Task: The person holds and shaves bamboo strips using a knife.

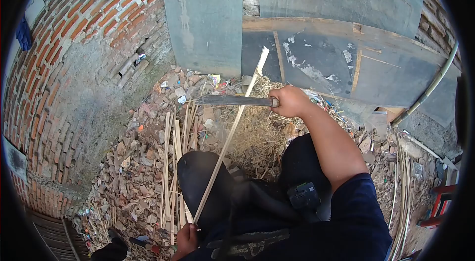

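Note:
In the head view my right hand is wrapped round the handle of a machete, whose long dark blade points left. The blade lies across a pale bamboo strip, which slants up from my lap and looks split at its far end. My left hand grips the near end of this strip beside my left thigh. Several more bamboo strips lie on the ground left of my leg. Beyond my knees spreads a heap of bamboo shavings.
Rubble and litter cover the ground. A worn brick wall rises on the left, and grey panels stand ahead. Long thin strips lie at the right, near a red frame. A bamboo pole leans at the right.

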The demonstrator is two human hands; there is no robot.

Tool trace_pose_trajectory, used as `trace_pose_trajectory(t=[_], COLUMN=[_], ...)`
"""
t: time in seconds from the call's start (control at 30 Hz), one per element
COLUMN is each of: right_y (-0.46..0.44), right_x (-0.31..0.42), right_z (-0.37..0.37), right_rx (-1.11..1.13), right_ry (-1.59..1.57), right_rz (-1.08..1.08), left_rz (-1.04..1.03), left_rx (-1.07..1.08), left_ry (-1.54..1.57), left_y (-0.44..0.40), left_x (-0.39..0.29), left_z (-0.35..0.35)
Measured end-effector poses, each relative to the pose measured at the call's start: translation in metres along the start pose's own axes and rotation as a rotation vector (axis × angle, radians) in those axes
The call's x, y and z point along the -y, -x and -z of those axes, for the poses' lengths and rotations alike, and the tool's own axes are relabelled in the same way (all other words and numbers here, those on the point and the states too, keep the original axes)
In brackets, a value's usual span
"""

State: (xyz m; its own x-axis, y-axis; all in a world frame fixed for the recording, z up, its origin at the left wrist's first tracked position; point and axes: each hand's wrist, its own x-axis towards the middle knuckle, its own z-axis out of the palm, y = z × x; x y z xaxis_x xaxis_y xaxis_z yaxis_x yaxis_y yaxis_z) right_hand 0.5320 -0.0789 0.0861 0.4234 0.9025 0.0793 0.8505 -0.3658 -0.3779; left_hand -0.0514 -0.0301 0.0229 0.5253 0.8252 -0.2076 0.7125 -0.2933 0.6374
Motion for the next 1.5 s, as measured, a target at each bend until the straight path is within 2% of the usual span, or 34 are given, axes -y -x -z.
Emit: trace_pose_trajectory(t=[0.13,0.23,0.37,0.57,0.6,0.7,0.8,1.0,1.1,1.2,1.33,1.43,1.5], right_y=[-0.006,-0.008,-0.004,0.002,-0.002,-0.020,-0.016,-0.006,-0.007,-0.010,-0.005,-0.005,-0.005], right_x=[-0.009,-0.019,-0.009,0.033,0.027,-0.041,-0.030,-0.047,-0.043,-0.029,0.016,0.017,-0.023], right_z=[-0.001,-0.003,0.005,0.011,0.013,-0.009,-0.013,-0.022,-0.012,-0.014,-0.005,-0.003,-0.016], right_rx=[0.017,-0.130,-0.143,0.145,0.173,-0.021,-0.060,-0.041,-0.029,-0.015,0.138,0.204,0.030], right_ry=[0.005,-0.073,-0.038,0.294,0.238,0.063,0.090,-0.344,-0.213,-0.047,0.207,0.270,0.193], right_rz=[-0.050,-0.214,-0.234,0.198,0.115,-0.343,-0.380,-0.341,-0.358,-0.191,0.034,0.140,-0.081], left_rz=[0.011,-0.006,0.005,-0.045,-0.062,-0.079,-0.061,-0.048,0.024,-0.027,-0.026,-0.019,0.015], left_rx=[0.025,0.016,0.077,0.066,0.060,0.061,0.095,0.151,0.185,0.160,0.168,0.158,0.151], left_ry=[-0.100,-0.141,-0.087,-0.109,-0.106,-0.113,-0.104,-0.036,0.025,-0.032,0.012,-0.030,-0.050], left_y=[-0.002,-0.003,-0.006,-0.010,-0.012,-0.012,-0.020,-0.021,-0.020,-0.020,-0.020,-0.019,-0.013], left_x=[-0.007,-0.002,-0.008,0.003,0.005,0.005,-0.009,-0.016,-0.022,-0.022,-0.016,-0.015,-0.005], left_z=[0.005,0.005,0.010,0.010,0.009,0.006,0.004,0.009,0.013,0.010,0.010,0.013,0.014])
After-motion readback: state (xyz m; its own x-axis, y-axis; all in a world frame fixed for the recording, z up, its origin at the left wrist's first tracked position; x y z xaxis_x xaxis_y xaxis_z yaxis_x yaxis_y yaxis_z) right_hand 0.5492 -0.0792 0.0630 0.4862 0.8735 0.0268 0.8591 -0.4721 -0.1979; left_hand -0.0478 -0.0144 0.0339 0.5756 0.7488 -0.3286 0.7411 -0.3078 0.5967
